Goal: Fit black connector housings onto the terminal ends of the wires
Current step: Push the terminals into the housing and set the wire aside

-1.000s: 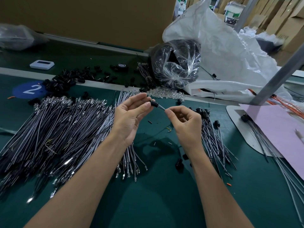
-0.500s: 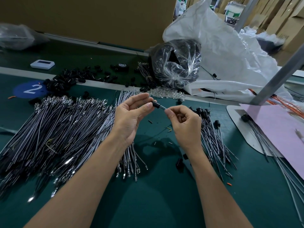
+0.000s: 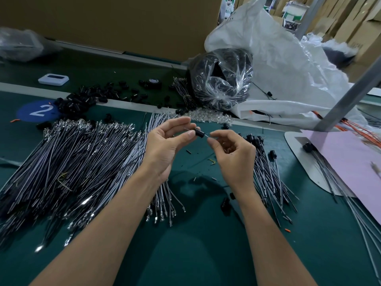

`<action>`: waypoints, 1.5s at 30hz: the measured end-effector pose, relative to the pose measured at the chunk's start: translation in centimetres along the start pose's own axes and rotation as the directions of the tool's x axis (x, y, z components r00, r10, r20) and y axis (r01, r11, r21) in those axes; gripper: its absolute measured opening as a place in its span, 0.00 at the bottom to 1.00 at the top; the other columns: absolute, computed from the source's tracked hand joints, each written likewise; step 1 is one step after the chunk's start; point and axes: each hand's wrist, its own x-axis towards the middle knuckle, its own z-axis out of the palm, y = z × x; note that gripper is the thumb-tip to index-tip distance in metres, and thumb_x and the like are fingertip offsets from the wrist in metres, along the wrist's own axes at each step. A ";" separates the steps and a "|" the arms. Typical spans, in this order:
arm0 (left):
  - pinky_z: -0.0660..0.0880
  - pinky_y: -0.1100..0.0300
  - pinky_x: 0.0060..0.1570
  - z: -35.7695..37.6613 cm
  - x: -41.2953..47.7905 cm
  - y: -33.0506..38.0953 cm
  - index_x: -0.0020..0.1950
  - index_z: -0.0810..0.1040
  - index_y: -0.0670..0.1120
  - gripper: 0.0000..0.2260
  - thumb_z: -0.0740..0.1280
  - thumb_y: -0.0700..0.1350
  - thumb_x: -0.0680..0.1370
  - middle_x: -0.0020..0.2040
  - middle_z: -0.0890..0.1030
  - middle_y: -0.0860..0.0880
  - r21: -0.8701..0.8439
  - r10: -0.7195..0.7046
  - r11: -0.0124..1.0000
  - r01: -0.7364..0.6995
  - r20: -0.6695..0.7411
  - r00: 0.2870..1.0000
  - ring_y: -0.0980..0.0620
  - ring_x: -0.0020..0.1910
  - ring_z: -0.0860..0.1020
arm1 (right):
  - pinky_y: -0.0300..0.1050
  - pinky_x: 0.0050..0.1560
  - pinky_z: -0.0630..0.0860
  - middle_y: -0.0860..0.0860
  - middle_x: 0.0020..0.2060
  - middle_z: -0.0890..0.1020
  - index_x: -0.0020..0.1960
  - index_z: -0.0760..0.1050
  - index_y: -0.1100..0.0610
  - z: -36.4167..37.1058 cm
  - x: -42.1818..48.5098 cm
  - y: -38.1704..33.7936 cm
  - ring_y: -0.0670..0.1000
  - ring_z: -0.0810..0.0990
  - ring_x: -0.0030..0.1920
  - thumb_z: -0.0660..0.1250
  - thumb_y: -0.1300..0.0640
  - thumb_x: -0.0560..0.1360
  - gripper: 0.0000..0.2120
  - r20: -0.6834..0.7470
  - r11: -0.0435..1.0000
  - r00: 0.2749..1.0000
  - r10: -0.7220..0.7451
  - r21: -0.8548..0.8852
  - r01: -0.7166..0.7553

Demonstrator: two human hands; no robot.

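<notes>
Head view: housing point(image 3: 199, 132) pinched in left-hand grip point(image 3: 165, 145); wire tip point(image 3: 206, 136) pinched in right-hand grip point(image 3: 233, 153).

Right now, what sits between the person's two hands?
In the head view, a black connector housing on a wire spans the gap; the left hand pinches the housing, the right hand the wire.

**Green bench, cardboard walls on the assembly floor**

A dark green work surface point(image 3: 206, 254) fills the foreground, crossed by a pale rail point(image 3: 20, 87) running in from 9 o'clock. A brown cardboard partition point(image 3: 123, 21) closes off 12 o'clock. Stacked cartons point(image 3: 362, 32) rise at 2 o'clock, behind a slanting grey metal post point(image 3: 350, 96). The light is soft and even.
</notes>
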 end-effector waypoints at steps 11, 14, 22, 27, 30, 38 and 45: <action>0.80 0.61 0.48 0.2 -0.2 -0.2 0.46 0.84 0.40 0.09 0.73 0.37 0.67 0.49 0.85 0.44 0.018 -0.046 0.999 0.046 0.016 0.999 0.50 0.49 0.83 | 0.27 0.39 0.68 0.46 0.37 0.79 0.45 0.81 0.60 0.2 -0.1 0.0 0.40 0.76 0.35 0.70 0.61 0.76 0.03 0.013 1.000 0.999 -0.030 0.008 0.030; 0.82 0.57 0.48 0.2 -0.3 -0.3 0.49 0.83 0.38 0.07 0.71 0.35 0.71 0.45 0.86 0.43 0.008 -0.089 0.996 0.089 0.030 0.996 0.49 0.45 0.85 | 0.28 0.38 0.67 0.46 0.36 0.79 0.45 0.81 0.60 0.3 -0.1 0.0 0.40 0.75 0.35 0.69 0.61 0.76 0.03 0.016 1.000 0.999 -0.028 0.007 0.028; 0.81 0.58 0.48 0.5 -0.5 -0.4 0.49 0.82 0.37 0.08 0.71 0.34 0.71 0.45 0.86 0.42 -0.025 -0.080 0.996 0.081 0.045 0.996 0.47 0.46 0.85 | 0.33 0.38 0.72 0.50 0.37 0.81 0.45 0.81 0.58 0.2 -0.2 -0.2 0.43 0.76 0.34 0.72 0.63 0.75 0.02 0.009 0.994 0.998 0.054 0.094 -0.055; 0.81 0.59 0.47 0.6 -0.5 -0.4 0.48 0.83 0.38 0.11 0.72 0.37 0.67 0.45 0.86 0.42 -0.046 -0.068 0.996 0.070 0.042 0.997 0.48 0.45 0.85 | 0.30 0.36 0.68 0.46 0.35 0.79 0.46 0.81 0.61 0.1 -0.1 -0.3 0.40 0.74 0.32 0.70 0.62 0.76 0.02 0.020 0.990 0.998 0.066 0.120 -0.068; 0.81 0.59 0.47 0.6 -0.5 -0.3 0.48 0.83 0.38 0.11 0.72 0.37 0.66 0.45 0.86 0.42 -0.066 -0.075 0.995 0.078 0.048 0.996 0.47 0.45 0.85 | 0.30 0.34 0.67 0.46 0.34 0.79 0.46 0.81 0.60 0.0 0.0 -0.3 0.41 0.73 0.31 0.70 0.62 0.76 0.02 0.019 0.990 0.997 0.071 0.120 -0.073; 0.81 0.59 0.46 0.6 -0.6 -0.3 0.46 0.84 0.39 0.09 0.72 0.37 0.66 0.45 0.86 0.41 -0.049 -0.076 0.996 0.080 0.066 0.995 0.46 0.46 0.85 | 0.29 0.34 0.67 0.48 0.35 0.80 0.45 0.82 0.59 0.0 0.0 -0.3 0.41 0.74 0.31 0.72 0.64 0.75 0.02 0.006 0.995 0.999 0.040 0.091 -0.040; 0.81 0.60 0.45 0.7 -0.6 -0.2 0.44 0.85 0.40 0.08 0.72 0.37 0.66 0.44 0.86 0.42 0.009 -0.058 0.998 0.058 0.083 0.995 0.47 0.46 0.85 | 0.29 0.35 0.68 0.47 0.34 0.79 0.45 0.82 0.61 0.1 -0.1 -0.3 0.39 0.75 0.32 0.71 0.65 0.75 0.02 0.005 0.995 0.999 0.040 0.090 -0.040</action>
